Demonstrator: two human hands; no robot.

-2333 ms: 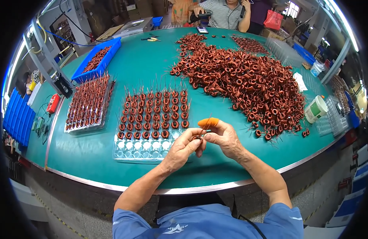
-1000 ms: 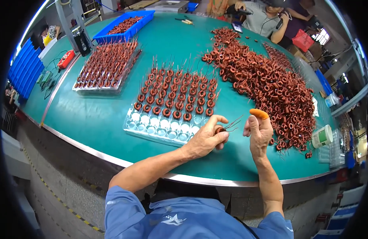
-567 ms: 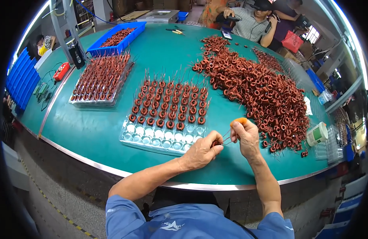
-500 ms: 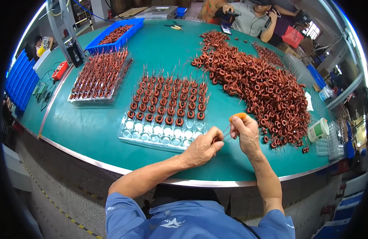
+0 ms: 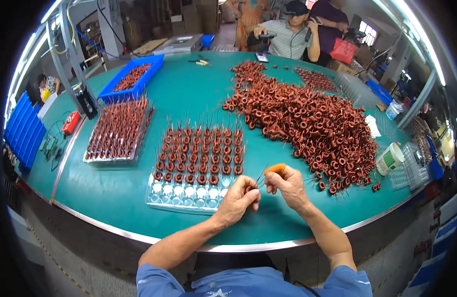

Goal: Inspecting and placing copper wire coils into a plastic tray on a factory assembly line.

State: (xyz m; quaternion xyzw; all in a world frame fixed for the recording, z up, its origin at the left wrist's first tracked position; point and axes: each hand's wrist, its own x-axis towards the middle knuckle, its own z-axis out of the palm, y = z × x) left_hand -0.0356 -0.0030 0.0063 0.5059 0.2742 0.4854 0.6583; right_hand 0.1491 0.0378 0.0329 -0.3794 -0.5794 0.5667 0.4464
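My left hand (image 5: 236, 201) is closed around a small red-brown ring coil (image 5: 249, 188), mostly hidden by the fingers. Thin wire leads (image 5: 261, 174) stick out of it toward the other hand. My right hand (image 5: 290, 186) is beside them, thumb and fingers pinched together, with an orange cover (image 5: 275, 169) on the index finger. Whether a lead is between those fingertips is too small to tell. Just left of the hands lies a clear plastic tray (image 5: 157, 199) with round pockets. Upright coils (image 5: 199, 153) fill its far rows; the near pockets are bare.
A big heap of loose coils (image 5: 307, 123) spreads over the green table (image 5: 189, 84) to the right. Farther left are a filled coil tray (image 5: 117, 131) and a blue bin (image 5: 103, 94). A white tub (image 5: 390, 159) lies tilted at the right. People stand beyond the far edge.
The view has tipped up, so the table appears lower. Both hands remain together in front of the tray; the leads now point more upward, away from me.
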